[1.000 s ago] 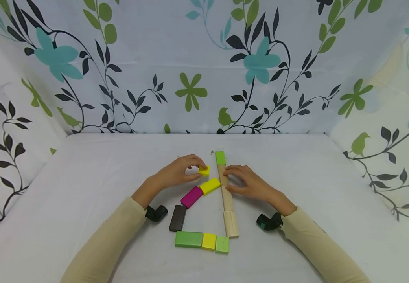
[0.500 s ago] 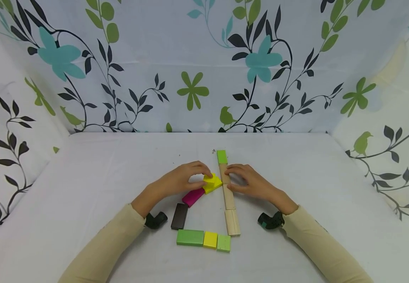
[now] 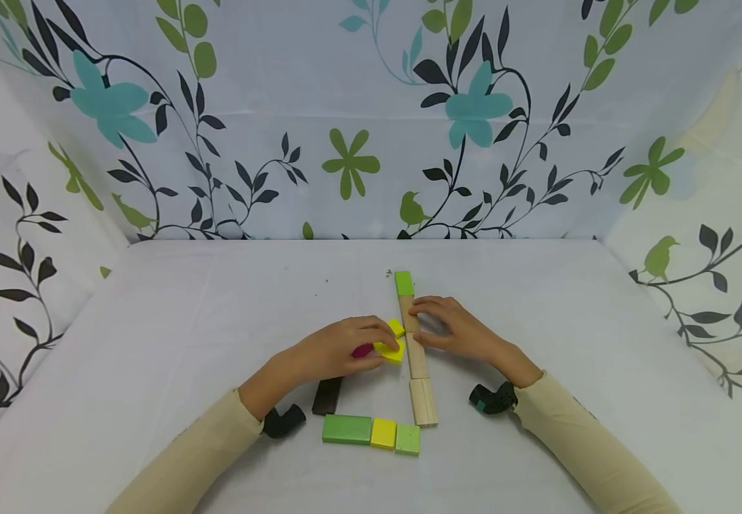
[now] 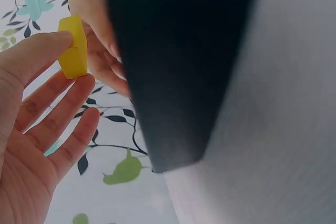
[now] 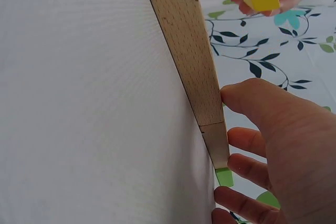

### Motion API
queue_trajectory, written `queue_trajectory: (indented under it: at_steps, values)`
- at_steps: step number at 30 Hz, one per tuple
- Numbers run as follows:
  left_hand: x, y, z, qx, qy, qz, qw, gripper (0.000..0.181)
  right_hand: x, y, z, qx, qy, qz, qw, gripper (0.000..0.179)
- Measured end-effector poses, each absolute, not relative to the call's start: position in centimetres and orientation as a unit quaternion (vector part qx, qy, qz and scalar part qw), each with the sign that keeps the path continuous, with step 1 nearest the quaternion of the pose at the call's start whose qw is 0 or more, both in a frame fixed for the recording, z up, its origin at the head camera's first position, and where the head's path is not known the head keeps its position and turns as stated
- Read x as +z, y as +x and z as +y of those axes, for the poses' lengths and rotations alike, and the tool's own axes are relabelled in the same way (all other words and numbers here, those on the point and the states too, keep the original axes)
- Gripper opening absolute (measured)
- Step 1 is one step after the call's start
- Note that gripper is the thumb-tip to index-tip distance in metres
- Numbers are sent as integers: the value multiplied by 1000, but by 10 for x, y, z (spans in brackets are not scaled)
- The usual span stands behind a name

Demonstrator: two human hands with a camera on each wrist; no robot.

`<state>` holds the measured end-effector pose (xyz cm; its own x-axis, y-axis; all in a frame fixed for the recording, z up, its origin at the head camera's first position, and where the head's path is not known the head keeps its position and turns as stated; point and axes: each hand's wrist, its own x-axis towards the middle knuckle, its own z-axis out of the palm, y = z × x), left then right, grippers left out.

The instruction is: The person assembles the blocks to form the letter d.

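My left hand (image 3: pixel 339 350) pinches a small yellow block (image 3: pixel 394 354) between thumb and fingertips. In the left wrist view this yellow block (image 4: pixel 73 48) stands out at the thumb's tip. Another yellow block (image 3: pixel 396 328) lies just beyond it, partly covered by the fingers. A magenta block (image 3: pixel 362 350) is mostly hidden under the left hand, and a dark block (image 3: pixel 327 397) shows below it. My right hand (image 3: pixel 457 330) rests its fingertips along the right side of a row of plain wooden blocks (image 3: pixel 417 357). That row has a green block (image 3: pixel 404 283) at its far end.
Nearer the person, a green block (image 3: pixel 347 429), a yellow block (image 3: pixel 384 433) and a light green block (image 3: pixel 407 439) form a short row. White cloth (image 3: pixel 217 300) covers the table. A patterned curtain (image 3: pixel 249 107) hangs behind it.
The left hand has carried its yellow block nearer the person and slightly right, past the lying yellow block to its near side. The right hand stays at the wooden row.
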<state>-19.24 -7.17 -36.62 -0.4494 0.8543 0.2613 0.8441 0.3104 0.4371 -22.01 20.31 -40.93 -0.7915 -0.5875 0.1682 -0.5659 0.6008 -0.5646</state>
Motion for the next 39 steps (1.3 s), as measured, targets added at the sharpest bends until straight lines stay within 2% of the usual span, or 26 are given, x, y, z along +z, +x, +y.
queue_trajectory:
  at_steps: [12, 26, 39]
  values:
    - [-370, -177, -64, 242, 591, 769, -37, 20, -406, -218, 203, -311, -323, 894, 23, 45]
    - [-367, -152, -53, 223, 595, 772, 14, 21, -407, -219, 202, -311, -321, 894, 23, 45]
    - [-371, -132, -40, 200, 641, 741, 0, 21, -404, -217, 201, -312, -321, 894, 22, 44]
